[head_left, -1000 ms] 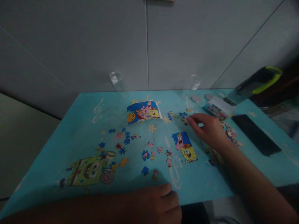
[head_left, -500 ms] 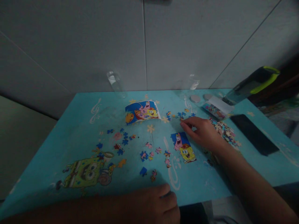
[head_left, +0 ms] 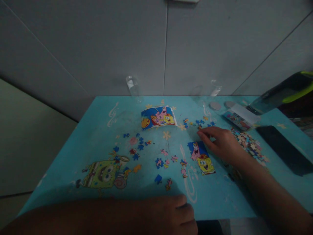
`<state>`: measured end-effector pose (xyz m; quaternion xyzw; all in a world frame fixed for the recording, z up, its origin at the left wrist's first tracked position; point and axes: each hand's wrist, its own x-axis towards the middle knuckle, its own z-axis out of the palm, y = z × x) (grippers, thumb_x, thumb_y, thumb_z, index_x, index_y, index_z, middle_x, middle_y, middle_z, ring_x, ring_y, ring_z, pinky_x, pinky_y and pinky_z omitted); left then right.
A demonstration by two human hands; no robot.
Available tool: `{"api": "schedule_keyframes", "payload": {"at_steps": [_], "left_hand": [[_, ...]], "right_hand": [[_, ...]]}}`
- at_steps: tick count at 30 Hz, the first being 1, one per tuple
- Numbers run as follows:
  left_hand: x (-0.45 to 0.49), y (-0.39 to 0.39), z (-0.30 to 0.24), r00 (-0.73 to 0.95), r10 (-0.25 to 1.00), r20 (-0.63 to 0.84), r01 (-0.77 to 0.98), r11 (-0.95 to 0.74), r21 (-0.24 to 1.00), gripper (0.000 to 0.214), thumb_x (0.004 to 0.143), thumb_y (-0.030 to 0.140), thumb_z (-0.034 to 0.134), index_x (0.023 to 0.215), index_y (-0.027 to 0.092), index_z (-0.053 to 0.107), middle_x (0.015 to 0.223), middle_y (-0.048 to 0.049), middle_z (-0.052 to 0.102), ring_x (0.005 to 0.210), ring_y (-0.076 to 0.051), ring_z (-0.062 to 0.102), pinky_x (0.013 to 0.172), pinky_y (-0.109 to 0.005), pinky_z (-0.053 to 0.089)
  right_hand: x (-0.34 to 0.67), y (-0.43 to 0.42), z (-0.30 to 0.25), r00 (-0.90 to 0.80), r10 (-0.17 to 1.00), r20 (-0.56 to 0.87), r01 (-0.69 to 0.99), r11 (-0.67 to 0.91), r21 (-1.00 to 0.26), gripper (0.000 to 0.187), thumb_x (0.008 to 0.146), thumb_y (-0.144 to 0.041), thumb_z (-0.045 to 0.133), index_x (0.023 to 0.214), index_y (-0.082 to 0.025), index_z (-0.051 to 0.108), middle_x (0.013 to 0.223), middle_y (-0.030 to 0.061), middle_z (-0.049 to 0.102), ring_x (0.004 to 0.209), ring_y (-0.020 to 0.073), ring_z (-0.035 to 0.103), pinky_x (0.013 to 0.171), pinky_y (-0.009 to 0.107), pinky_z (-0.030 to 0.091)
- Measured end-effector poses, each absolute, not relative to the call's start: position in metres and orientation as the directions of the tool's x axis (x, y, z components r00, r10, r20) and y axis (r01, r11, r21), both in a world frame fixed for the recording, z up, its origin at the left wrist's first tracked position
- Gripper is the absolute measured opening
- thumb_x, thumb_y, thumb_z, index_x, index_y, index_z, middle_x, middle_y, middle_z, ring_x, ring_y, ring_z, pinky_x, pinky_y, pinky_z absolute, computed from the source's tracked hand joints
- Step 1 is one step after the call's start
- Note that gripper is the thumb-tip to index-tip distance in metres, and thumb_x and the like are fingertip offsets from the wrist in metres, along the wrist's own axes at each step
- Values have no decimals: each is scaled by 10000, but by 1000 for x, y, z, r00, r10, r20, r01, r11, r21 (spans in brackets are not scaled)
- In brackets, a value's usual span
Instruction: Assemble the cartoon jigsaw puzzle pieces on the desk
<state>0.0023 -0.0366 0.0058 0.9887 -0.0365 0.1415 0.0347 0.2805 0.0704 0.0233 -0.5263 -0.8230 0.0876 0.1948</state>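
My right hand (head_left: 220,142) reaches over the right half of the table. Its thumb and index finger are pinched together at a small jigsaw puzzle piece (head_left: 200,127), just beyond the joined part of the puzzle (head_left: 201,158), which shows a pink starfish and a yellow sponge figure. My left hand (head_left: 179,213) rests at the front edge with its fingers curled in, and I see nothing in it. Loose pieces (head_left: 159,162) lie between the hands and further left. The curved reference picture (head_left: 158,118) lies beyond them.
A heap of pieces (head_left: 251,143) lies right of my wrist, beside a dark phone-like slab (head_left: 285,148). Behind are a small box (head_left: 238,118), two round lids (head_left: 215,106), a clear jar (head_left: 134,89), another clear jar (head_left: 212,93) and a bottle (head_left: 274,93). A grey wall (head_left: 122,49) closes the back.
The view has turned slightly left, so everything sits further right in it. My right hand stays by the same small piece, and my left hand still rests at the front edge.
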Motion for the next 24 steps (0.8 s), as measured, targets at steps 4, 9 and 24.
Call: {"api": "schedule_keyframes", "payload": {"at_steps": [4,9,24], "left_hand": [[2,-38,3,950,-58,305,-79,-995,57,122,966,312,658,1009,234,740,1079,-25,684,923,-175,599,810,-331,499],[3,-37,1,950,-74,303,-96,-994,59,120,977,309,643,1004,240,738,1092,-17,697,922,-178,598,803,-328,498],[0,-36,1,961,-84,263,-111,-990,91,163,955,312,660,1073,223,730,1111,-23,662,929,-181,581,806,-341,495]], "right_hand": [[281,71,23,-363,899,244,833,431,-348,269,1032,-367,504,986,-213,719,980,72,768,796,216,703,721,357,534],[280,71,24,-362,903,231,837,424,-347,283,1034,-375,495,970,-216,720,978,70,768,802,218,708,732,355,528],[278,70,23,-395,894,211,831,445,-334,272,1036,-368,500,992,-216,722,979,72,770,817,221,715,750,367,534]]}}
